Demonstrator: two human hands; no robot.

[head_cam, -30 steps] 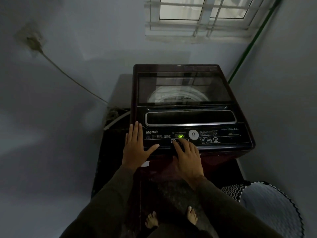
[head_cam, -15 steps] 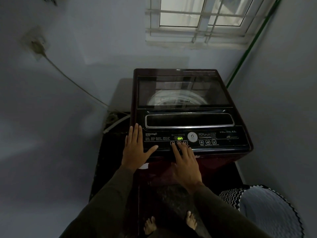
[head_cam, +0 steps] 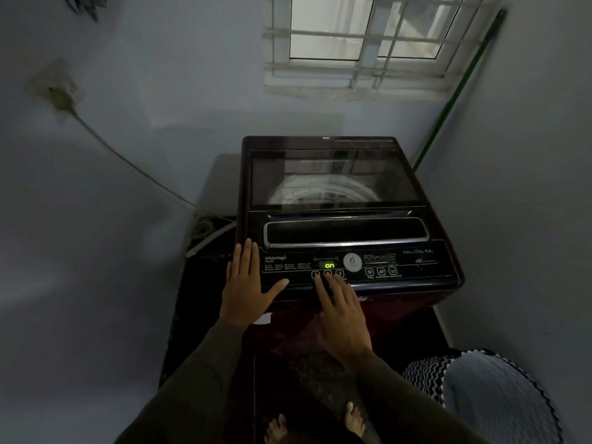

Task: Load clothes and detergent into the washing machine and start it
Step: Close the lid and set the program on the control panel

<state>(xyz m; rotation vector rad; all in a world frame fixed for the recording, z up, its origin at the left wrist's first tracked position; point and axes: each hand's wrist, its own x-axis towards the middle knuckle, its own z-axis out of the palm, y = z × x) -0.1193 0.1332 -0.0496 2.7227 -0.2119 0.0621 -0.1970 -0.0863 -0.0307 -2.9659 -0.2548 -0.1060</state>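
- Now, the step in hand: we read this as the last one, starting the cycle. The washing machine stands in the corner under the window with its lid down. Its green display reads "on".
- Right hand: fingers straight and slightly spread, holding nothing. The index and middle tips lie on the row of three round buttons just below the display. Pressing or only resting, we cannot tell.
- Left hand: flat, fingers straight and together, thumb out wide. It rests on the left end of the control panel and holds nothing; to us it looks like a brace.
- Next move, as we judge it: one short, firm press with a single fingertip on the start button. The three buttons sit close together and their marks are too small to read, so a neighbour could be hit by mistake. We would watch the display for a change.
- Containers: the drum shows through the dark glass lid as a pale ring. Glare and gloom hide what lies in it, so we cannot say that clothes are loaded.
- Detergent: no box, bottle or scoop in view. A long chrome-rimmed recess sits between lid and panel, dark inside.
- Lower right, on the floor: a round thing with a zigzag pattern, perhaps a laundry basket. We can make out no contents.
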